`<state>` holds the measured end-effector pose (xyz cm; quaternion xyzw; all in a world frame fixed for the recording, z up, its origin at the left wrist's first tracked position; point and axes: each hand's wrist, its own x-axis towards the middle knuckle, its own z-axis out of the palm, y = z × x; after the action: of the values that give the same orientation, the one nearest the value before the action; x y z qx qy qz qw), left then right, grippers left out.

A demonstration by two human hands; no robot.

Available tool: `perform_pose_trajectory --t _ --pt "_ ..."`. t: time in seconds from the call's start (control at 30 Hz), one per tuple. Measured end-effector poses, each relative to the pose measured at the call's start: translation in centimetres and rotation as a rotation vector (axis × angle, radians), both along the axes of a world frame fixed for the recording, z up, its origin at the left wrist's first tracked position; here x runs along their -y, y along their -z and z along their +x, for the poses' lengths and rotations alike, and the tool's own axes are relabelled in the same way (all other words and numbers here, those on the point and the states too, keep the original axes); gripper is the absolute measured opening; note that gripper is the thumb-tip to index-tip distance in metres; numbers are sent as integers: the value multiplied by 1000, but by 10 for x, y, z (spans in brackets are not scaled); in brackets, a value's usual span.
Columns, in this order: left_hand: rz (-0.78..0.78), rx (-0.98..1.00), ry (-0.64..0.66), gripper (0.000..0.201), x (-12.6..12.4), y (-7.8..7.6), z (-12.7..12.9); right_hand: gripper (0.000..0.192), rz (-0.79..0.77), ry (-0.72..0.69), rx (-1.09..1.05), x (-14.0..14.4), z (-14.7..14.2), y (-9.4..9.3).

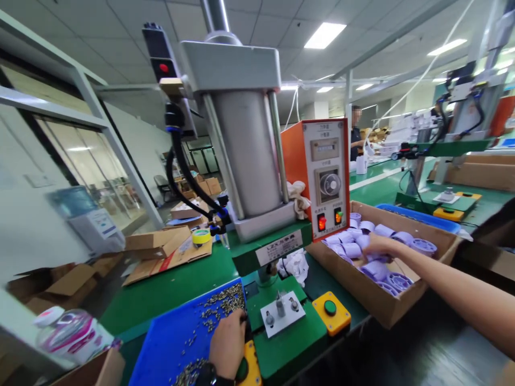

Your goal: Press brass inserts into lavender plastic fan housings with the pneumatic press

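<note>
Looks into a wide room, roofed with pale ceiling panels [132,27] and lit by flat lamps [325,35]. Faces a long green bench [153,295]. Meets at its centre a tall grey press [249,150], joined by an orange control box [298,155] with lit red and green switches. Has to the right a cardboard box [402,306], and to the left a blue tray [177,327].

Reaches into the cardboard box with the right hand [380,246], bending down among lilac plastic cylinders [352,250] and touching them. Cannot tell how wide the fingers spread there, nor whether closed around a cylinder.

Holds the left hand [227,346] low over the right edge of the blue tray, curled, with fingertips mostly hidden. Cannot tell how far open at the tips, or whether pinching anything. Wears a black band [207,375] at that wrist, just beside a yellow button box [252,362]. Comes close, with the curled fingers, to small metal parts [227,300] scattered and heaped in the tray.
</note>
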<state>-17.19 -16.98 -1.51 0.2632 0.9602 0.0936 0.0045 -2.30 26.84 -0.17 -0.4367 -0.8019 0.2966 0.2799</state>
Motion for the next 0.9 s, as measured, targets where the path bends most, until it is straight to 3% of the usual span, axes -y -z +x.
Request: perform_pose_trajectory --t 0.13,0.23,0.3,0.37,0.43,0.6,0.7,0.8,0.9 --pt "8 0 -34 18 1 3 3 36 -23 -69 -77 24 23 -22" --pt "52 16 -32 20 1 6 3 46 -73 -217 -464 93 27 -18" --pt "65 21 -21 25 1 7 3 55 -310 -413 -702 152 15 -6" --pt "58 16 -18 28 1 7 4 59 -498 -589 -789 203 -7 5" --pt "50 8 -18 26 1 7 5 58 -601 -705 -840 235 -31 12" --pt "39 -11 -27 21 4 10 5 54 -566 -862 -851 251 -60 13" --pt "49 -18 -28 21 4 11 4 55 -378 -939 -711 249 -56 14" --pt "72 -31 -28 21 3 9 5 57 -117 -927 -577 251 -50 20" --pt "160 -91 -32 24 6 3 17 52 -68 -916 -528 255 -45 28"
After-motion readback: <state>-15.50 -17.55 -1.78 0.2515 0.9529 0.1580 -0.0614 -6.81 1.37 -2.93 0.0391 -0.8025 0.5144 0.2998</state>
